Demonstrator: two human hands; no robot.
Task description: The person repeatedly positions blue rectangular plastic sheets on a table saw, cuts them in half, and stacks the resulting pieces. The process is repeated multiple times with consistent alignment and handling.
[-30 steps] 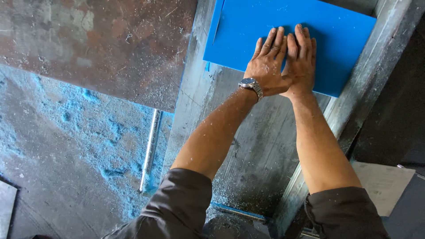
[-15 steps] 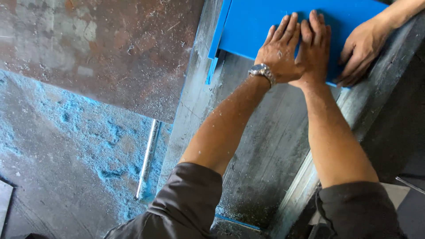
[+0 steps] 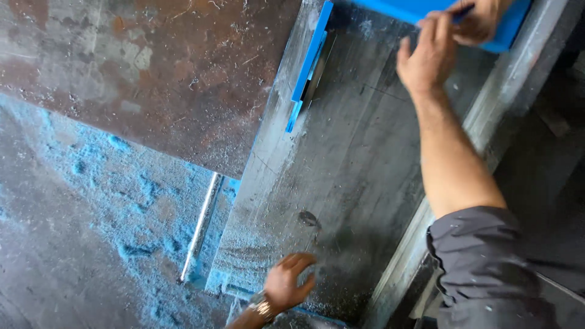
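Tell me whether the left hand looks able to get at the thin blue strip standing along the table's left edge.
Probably yes. The left hand hovers open over the grey table, and the bare surface between it and the blue strip holds nothing in the way, though it is a long stretch forward.

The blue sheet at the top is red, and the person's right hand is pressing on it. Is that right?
Not quite. The head view shows the sheet is blue, not red. The right hand does reach up to its edge at the top of the grey metal table.
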